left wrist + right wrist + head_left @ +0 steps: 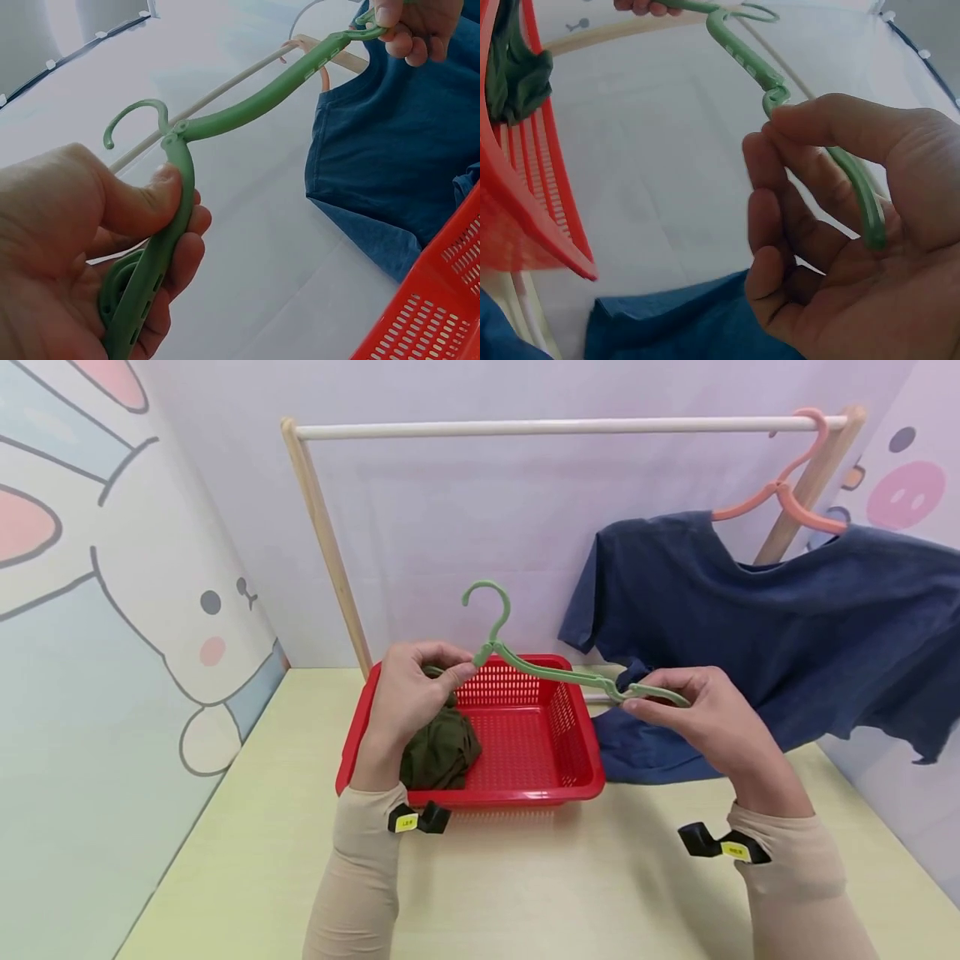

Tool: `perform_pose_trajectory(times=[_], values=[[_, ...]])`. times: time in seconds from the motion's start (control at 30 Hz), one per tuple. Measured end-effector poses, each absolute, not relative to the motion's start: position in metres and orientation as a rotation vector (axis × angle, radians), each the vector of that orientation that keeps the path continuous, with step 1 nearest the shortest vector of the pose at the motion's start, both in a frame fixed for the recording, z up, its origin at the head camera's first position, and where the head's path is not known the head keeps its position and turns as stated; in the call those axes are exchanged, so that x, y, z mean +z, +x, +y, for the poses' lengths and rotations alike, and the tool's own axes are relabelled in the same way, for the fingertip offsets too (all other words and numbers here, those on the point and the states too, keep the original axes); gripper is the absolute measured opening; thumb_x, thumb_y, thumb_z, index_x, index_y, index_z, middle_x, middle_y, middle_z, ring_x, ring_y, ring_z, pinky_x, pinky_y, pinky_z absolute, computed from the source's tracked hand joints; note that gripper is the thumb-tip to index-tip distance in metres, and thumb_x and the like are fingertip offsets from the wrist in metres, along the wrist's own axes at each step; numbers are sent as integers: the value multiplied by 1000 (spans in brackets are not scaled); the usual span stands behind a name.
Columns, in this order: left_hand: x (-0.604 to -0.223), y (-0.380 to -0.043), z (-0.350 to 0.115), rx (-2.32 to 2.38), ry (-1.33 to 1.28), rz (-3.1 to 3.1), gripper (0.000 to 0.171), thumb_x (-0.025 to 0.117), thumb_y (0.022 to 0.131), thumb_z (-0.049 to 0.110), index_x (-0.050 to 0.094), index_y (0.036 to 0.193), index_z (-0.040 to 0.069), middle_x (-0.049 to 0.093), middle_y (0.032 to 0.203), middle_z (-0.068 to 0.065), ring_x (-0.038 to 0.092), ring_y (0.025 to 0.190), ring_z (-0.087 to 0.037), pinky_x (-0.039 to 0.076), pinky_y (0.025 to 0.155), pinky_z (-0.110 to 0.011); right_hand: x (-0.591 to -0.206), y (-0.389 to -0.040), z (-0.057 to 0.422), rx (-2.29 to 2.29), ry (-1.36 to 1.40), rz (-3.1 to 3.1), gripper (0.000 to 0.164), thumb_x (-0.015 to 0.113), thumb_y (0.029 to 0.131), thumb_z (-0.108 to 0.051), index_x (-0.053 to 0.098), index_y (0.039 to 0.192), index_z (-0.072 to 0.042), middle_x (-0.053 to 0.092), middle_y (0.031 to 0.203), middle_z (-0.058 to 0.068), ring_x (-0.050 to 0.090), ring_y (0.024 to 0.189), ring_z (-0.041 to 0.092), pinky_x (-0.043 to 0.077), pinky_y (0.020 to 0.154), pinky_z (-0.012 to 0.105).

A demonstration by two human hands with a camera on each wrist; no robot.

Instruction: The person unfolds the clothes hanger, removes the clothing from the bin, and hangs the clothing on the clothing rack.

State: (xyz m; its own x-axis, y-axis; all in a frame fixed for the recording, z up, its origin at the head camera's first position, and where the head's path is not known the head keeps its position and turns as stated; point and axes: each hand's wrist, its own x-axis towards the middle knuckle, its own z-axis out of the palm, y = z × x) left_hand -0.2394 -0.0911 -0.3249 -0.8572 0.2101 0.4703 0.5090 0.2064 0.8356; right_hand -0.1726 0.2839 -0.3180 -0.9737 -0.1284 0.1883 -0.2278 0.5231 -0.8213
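A green folding clothes hanger (536, 670) is held between both hands above the basket, its hook pointing up. My left hand (411, 697) grips one arm of it close to the hook joint; in the left wrist view the thumb presses on that green arm (178, 202) with fingers curled behind. With thumb and fingertips my right hand (701, 714) pinches the far end of the other arm, and the right wrist view shows its folding end piece (859, 191) extending back across the palm. Below the left hand, a dark green cloth (442, 752) lies bunched in the red basket (480, 797).
A rack with a white rail (525, 428) and wooden posts (330, 543) stands behind the basket. At its right end a navy T-shirt (720, 618) hangs on a pink hanger (802, 502), its lower part trailing to the pale yellow table (525, 893). Cartoon-printed walls (187, 552) enclose the sides.
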Motion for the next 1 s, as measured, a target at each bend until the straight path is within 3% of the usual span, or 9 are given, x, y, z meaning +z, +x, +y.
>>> perform_pose_trajectory(times=[0.17,0.37,0.53,1.0], values=[[-322,-239,-92,-1697,-717,-2275,7,84,98,7,88,104,6,83,97,-7,69,85,-26,57,71,-32,-308,-173,292,1192,365,-2737,19,87,100,-23,83,116,-13,72,95,5,64,81,23,58,64,29],[-325,-240,-91,-1709,-769,-2330,7,85,98,8,89,104,9,81,94,-3,68,79,-27,57,65,-32,-304,-163,302,1119,400,-2710,31,84,103,-22,80,133,-23,78,118,-3,70,95,17,60,77,22],[-328,-241,-86,-1686,-796,-2400,7,86,98,9,89,104,10,81,94,-2,69,79,-26,58,65,-34,-314,-159,305,1138,470,-2704,31,82,104,-17,79,135,-19,77,121,-2,70,96,18,61,79,20],[-329,-236,-74,-1606,-849,-2514,11,87,97,14,89,108,14,80,98,1,73,85,-24,65,76,-38,-324,-166,282,1192,515,-2782,14,85,100,-13,84,114,-11,79,98,1,72,85,21,65,76,29]])
